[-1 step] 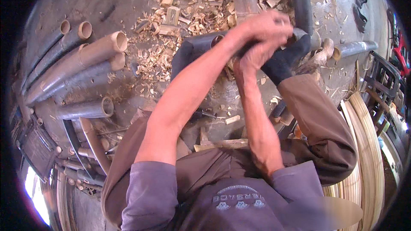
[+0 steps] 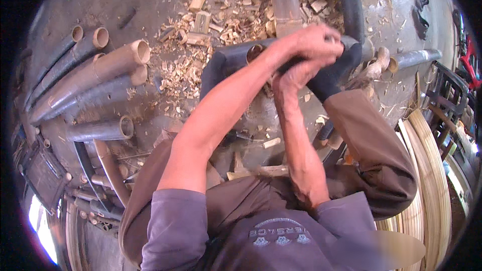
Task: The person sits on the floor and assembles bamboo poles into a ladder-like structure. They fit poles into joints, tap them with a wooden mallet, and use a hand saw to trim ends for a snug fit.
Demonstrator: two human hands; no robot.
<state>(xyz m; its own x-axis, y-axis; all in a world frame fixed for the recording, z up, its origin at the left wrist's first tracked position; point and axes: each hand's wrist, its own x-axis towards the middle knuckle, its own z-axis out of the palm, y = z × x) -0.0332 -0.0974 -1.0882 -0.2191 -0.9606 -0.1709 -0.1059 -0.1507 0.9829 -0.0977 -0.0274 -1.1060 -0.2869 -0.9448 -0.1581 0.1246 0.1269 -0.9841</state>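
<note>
My left hand (image 2: 315, 43) is closed, its knuckles slightly blurred, above a dark bamboo tube (image 2: 232, 54) that lies crosswise in front of me. Just below it, nearer to me, my right hand (image 2: 297, 74) is curled closed with the two hands touching or overlapping. Whatever they grip is hidden beneath the fingers. A round hole shows in the tube, left of my hands. My dark-socked feet rest at the tube, the left (image 2: 213, 68) and the right (image 2: 337, 70). Beyond my hands, a brownish bamboo pole (image 2: 284, 0) runs away from me.
Wood chips and shavings (image 2: 201, 35) litter the floor ahead. Several bamboo poles (image 2: 95, 78) lie at the left, with a shorter tube (image 2: 100, 129) nearer. Another tube (image 2: 414, 59) lies at the right. Pale curved strips (image 2: 427, 165) and a black crate (image 2: 447, 88) stand at the far right.
Both hands have shifted slightly toward me, still closed together over the tube. My right leg has moved a little to the left.
</note>
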